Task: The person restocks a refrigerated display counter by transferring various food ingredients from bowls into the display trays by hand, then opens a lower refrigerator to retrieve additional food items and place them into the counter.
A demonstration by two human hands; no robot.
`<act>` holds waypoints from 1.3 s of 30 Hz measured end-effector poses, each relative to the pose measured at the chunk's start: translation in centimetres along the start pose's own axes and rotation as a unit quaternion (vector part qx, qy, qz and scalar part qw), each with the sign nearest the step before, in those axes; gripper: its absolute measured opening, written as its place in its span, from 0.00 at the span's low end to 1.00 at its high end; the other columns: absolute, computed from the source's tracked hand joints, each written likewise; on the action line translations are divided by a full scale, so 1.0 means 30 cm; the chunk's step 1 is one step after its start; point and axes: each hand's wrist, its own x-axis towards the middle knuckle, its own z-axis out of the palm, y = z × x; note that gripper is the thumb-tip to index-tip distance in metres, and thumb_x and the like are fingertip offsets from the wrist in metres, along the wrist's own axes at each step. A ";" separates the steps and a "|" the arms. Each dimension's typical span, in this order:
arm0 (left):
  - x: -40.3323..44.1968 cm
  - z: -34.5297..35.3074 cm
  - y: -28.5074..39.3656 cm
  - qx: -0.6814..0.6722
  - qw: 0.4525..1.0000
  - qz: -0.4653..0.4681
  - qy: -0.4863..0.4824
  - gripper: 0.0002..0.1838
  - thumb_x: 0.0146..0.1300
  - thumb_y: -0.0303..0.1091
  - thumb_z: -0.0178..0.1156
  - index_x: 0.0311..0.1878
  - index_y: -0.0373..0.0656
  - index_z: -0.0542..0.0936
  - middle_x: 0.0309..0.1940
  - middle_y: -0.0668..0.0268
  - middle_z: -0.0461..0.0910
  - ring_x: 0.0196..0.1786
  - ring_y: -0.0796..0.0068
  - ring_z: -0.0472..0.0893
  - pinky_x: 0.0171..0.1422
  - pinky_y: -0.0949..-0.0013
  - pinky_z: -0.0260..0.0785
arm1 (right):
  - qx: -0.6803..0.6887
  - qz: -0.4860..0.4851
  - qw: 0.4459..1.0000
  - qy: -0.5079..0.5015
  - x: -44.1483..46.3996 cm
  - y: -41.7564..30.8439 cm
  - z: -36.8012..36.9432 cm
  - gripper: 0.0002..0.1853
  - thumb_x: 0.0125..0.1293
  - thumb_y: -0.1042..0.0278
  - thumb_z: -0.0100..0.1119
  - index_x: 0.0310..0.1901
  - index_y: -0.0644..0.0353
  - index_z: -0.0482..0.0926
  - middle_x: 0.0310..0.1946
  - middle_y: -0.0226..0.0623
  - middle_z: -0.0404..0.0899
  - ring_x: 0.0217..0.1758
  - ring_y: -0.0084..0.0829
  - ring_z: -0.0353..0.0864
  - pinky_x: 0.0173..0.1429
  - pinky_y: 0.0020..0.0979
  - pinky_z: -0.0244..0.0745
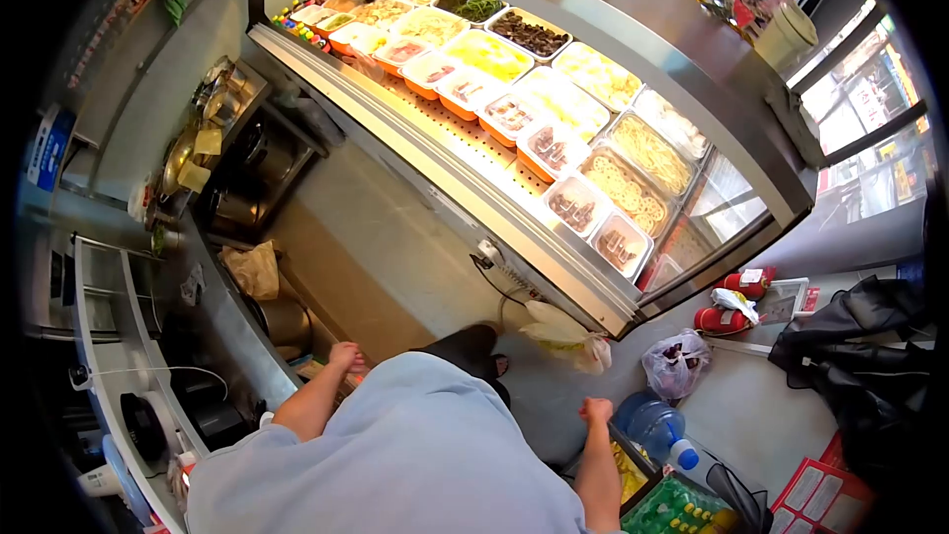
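My left hand point(346, 356) hangs at my left side, fingers curled closed, close to the edge of a metal counter point(242, 311); whether anything is inside it is too small to tell. At my right side, my right hand point(596, 409) is also closed, just left of a blue water bottle point(654, 425); its inside is hidden too. In front of me stands a lit glass display case point(435, 183) with trays of food, among them noodles point(652, 153), sliced lotus-like rounds point(623, 188) and dark fungus-like pieces point(531, 32).
Pots point(267, 153) stand on a rack at the left. A plastic bag point(568, 334) hangs at the case's lower corner, near a cable. Red fire extinguishers point(722, 320), a tied bag point(677, 363) and black cloth point(850, 336) lie at the right. Green-packed bottles point(677, 507) are beside my right arm.
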 end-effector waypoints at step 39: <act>0.544 0.388 2.239 0.288 0.607 0.741 -0.001 0.07 0.57 0.26 0.60 0.39 0.37 0.79 0.46 0.55 0.81 0.51 0.54 0.79 0.59 0.56 0.71 | -0.182 -0.289 0.936 0.084 0.514 -2.702 0.396 0.27 0.65 0.64 0.64 0.63 0.64 0.71 0.54 0.56 0.74 0.46 0.43 0.84 0.36 0.36 0.84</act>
